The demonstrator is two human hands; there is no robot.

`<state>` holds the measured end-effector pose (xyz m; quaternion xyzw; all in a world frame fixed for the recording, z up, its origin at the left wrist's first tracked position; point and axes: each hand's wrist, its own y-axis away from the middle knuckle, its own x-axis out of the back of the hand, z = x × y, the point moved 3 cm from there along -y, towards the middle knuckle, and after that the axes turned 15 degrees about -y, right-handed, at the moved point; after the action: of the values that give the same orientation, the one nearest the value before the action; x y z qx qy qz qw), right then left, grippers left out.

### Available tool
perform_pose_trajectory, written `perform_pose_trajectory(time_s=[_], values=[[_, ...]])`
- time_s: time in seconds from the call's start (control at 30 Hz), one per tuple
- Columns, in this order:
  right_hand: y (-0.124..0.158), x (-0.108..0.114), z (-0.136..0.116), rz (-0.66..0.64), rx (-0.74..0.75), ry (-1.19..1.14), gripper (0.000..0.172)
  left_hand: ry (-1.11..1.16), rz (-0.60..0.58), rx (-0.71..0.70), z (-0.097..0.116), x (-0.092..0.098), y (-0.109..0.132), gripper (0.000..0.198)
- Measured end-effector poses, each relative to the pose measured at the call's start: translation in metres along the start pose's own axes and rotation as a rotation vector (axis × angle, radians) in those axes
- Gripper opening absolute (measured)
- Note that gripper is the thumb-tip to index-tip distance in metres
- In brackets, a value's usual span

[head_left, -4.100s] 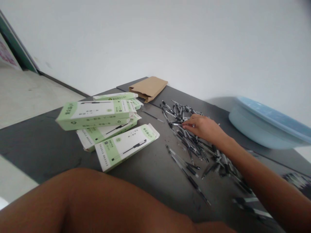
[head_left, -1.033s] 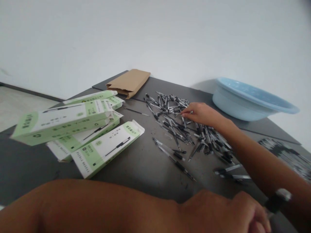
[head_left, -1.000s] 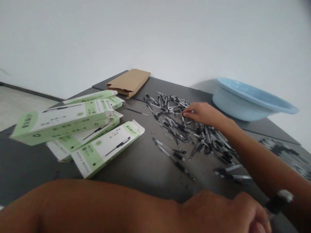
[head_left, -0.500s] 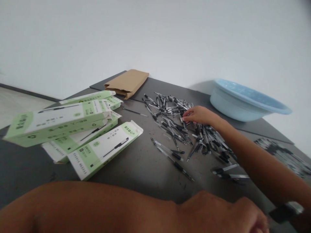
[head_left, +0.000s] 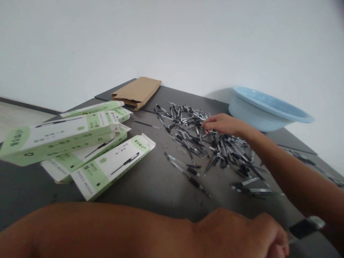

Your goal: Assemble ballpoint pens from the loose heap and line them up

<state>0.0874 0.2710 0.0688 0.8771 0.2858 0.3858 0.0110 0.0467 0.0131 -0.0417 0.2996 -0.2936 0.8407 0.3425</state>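
My left hand is closed low in the foreground, its fingers curled under and partly cut off by the bottom edge. A pen with a black section and a clear end juts out to its right. Farther away, my right hand reaches into a heap of black and clear pens. Its thumb and fingertips are pinched together at the heap's far side; what lies between them is hidden. A few loose pens lie nearer, between the heap and my left hand.
Green-and-white pen boxes are piled on the left of the dark table. Behind them lies a brown paper envelope. A light blue basin stands tilted at the back right. More pens lie beyond my right forearm.
The view has shifted slightly, so things sit a little farther left. My right fingertips have moved slightly along the heap. My left hand stays closed in the foreground.
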Motion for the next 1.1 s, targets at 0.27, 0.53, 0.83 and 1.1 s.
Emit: perform_pose_trajectory(time_s=[0.27,0.53,0.83,1.1], values=[[0.082,0.005,0.012,0.015,0.008,-0.482,0.040,-0.001,0.023,0.069,0.013,0.024,0.002,0.031],[0.162,-0.007,0.050,0.164,0.224,-1.009,0.036,0.162,0.262,0.062,0.021,0.047,0.004,0.008],[0.209,0.004,0.028,0.438,0.495,-1.155,0.025,0.260,0.168,0.210,0.018,0.052,0.003,0.013],[0.231,-0.010,0.024,0.516,0.604,-1.013,0.022,0.221,0.078,0.268,0.015,0.051,0.004,0.016]])
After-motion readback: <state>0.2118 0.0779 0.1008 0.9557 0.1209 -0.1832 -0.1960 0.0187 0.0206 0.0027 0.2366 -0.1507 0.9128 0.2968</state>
